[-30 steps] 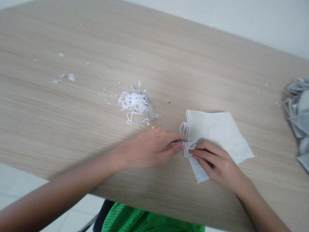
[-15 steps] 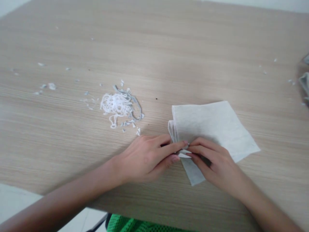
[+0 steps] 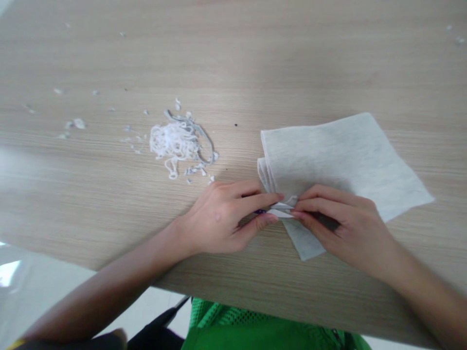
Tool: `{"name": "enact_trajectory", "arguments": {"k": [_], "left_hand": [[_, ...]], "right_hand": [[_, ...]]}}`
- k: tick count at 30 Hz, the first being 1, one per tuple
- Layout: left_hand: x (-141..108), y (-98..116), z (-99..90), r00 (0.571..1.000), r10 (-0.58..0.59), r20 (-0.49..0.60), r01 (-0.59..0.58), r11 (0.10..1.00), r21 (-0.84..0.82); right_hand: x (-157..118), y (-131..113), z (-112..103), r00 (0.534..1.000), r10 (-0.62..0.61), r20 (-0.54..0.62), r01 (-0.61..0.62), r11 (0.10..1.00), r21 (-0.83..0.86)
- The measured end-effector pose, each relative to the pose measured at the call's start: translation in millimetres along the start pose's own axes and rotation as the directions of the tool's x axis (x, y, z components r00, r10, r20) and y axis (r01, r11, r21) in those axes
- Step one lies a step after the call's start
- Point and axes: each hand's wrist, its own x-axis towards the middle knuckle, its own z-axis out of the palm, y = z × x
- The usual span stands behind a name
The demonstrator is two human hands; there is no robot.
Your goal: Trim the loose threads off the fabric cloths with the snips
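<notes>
A folded pale grey cloth point(image 3: 328, 150) lies on the table, its layered folded edge at the left. At its lower part, my left hand point(image 3: 229, 214) is closed, with thumb and fingers pinching gathered pale fabric; a small dark purple bit shows between the fingers. Facing it from the right, my right hand point(image 3: 339, 218) pinches the other end of the same narrow fabric folds between thumb and fingertips. The fingertips are a short gap apart. A corner of the cloth hangs out below, toward the table's front edge.
Left of the cloth is a tangled heap of white thread point(image 3: 173, 141) with a grey strip point(image 3: 204, 141) curled around its right side. Small scraps point(image 3: 79, 123) are scattered at the left. The wooden table point(image 3: 219, 63) ends in front of a green mesh garment point(image 3: 233, 316).
The view has tilted down and shifted, so the table items sit higher in it. My right hand has drawn slightly away from my left, with more of the gathered fabric showing between them.
</notes>
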Motion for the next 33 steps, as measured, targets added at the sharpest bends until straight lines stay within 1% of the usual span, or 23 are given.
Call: {"name": "enact_trajectory", "arguments": {"k": [8, 13, 20, 29, 33], "left_hand": [[-0.5, 0.3, -0.9, 1.000, 0.018, -0.004, -0.018, 1.000, -0.002], [-0.2, 0.2, -0.3, 0.999, 0.033, -0.012, -0.033, 0.999, -0.027], [0.6, -2.2, 2.0, 0.996, 0.065, -0.058, -0.064, 0.998, 0.016], [2.2, -2.6, 1.0, 0.996, 0.071, -0.048, -0.069, 0.997, 0.036], [1.9, -3.5, 1.2, 0.994, 0.091, -0.056, -0.088, 0.994, 0.058]], "right_hand": [[0.1, 0.8, -0.9, 1.000, -0.015, -0.003, 0.015, 1.000, 0.000], [-0.2, 1.8, -1.8, 1.000, -0.018, 0.018, 0.018, 1.000, -0.018], [0.0, 0.0, -4.6, 0.999, 0.004, 0.044, -0.003, 1.000, -0.007], [-0.3, 0.0, -6.5, 0.999, -0.028, 0.047, 0.029, 0.999, -0.017], [-0.9, -1.0, -6.1, 0.999, -0.037, 0.026, 0.037, 0.999, -0.028]]}}
